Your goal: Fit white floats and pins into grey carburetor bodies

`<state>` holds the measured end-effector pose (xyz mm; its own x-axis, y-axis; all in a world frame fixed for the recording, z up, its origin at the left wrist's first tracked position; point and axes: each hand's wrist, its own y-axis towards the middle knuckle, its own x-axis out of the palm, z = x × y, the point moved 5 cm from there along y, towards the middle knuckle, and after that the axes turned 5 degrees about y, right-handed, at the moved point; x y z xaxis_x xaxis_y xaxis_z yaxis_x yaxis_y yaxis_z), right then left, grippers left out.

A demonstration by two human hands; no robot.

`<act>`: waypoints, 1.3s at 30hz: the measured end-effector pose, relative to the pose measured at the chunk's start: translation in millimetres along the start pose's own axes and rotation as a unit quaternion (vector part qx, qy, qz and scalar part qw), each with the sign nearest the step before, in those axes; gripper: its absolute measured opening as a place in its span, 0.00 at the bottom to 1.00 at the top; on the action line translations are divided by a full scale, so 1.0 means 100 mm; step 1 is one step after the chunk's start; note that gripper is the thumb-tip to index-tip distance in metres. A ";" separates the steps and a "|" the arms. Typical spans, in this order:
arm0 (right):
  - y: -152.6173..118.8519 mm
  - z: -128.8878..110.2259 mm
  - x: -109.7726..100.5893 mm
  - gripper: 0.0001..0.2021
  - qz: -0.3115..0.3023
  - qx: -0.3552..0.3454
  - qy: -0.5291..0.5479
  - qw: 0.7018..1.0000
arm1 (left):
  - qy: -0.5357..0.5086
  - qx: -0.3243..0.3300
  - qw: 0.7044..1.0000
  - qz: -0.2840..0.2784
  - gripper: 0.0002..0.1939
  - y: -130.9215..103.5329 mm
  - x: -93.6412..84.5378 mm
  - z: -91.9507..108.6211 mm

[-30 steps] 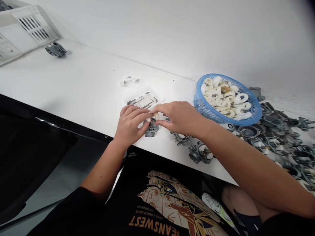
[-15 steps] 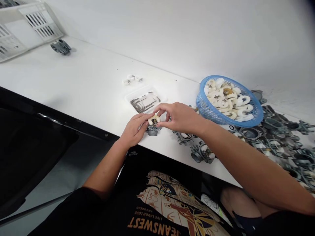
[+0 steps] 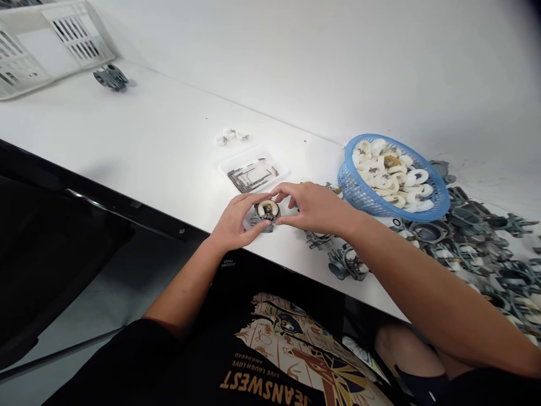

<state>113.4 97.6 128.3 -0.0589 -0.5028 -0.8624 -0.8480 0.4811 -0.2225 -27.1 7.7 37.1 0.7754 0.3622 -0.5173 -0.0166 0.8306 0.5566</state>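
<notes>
While cupping a grey cast-metal housing [image 3: 269,216] at the near edge of the white counter [image 3: 169,141] with the bare left hand [image 3: 239,223], wrap fingers round the far-left rim and lay the thumb along the near side. Curve the bare right hand [image 3: 316,208] into a half-open C opposite, fingertips at the right rim; cannot tell gripping from light contact there. See a cream horseshoe-shaped piece [image 3: 274,208] in the housing's opening, gap toward six o'clock.

From the housing, find between eleven and twelve o'clock a shallow white plastic tray [image 3: 253,172] holding thin dark metal pins [image 3: 239,180], with small white ring-shaped pieces [image 3: 229,134] beyond at eleven. Find a round blue lattice basket [image 3: 359,189] heaped with cream and white curved pieces [image 3: 395,185] between two and three, sprawling grey metal housings [image 3: 465,217] at three, and two similar ones [image 3: 340,265] at four. Spot a lone dark-grey housing [image 3: 112,78] between ten and eleven, beside a white slotted plastic crate [image 3: 36,53] at ten.
</notes>
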 end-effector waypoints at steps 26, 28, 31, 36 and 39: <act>0.02 0.00 0.07 0.20 0.026 -0.015 -0.009 0.999 | -0.054 -0.018 0.998 -0.012 0.24 0.04 -0.01 0.02; 0.04 -0.01 0.08 0.17 0.028 -0.014 -0.020 0.999 | -0.053 -0.016 0.998 -0.011 0.24 0.04 -0.02 0.01; 0.07 -0.02 0.09 0.13 0.033 -0.011 -0.036 0.999 | -0.048 -0.010 0.999 -0.012 0.25 0.03 -0.02 0.01; 0.09 -0.01 0.10 0.12 0.040 -0.008 -0.024 0.999 | -0.047 -0.014 0.999 -0.024 0.25 0.03 -0.02 0.02; 0.09 0.00 0.10 0.12 0.047 -0.008 -0.008 0.999 | -0.048 -0.015 0.998 -0.028 0.24 0.04 -0.02 0.04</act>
<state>104.9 96.6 117.8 -0.1311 -0.4437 -0.8865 -0.8477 0.5139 -0.1318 -26.6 8.3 43.0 0.8330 0.2730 -0.4812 0.0112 0.8613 0.5081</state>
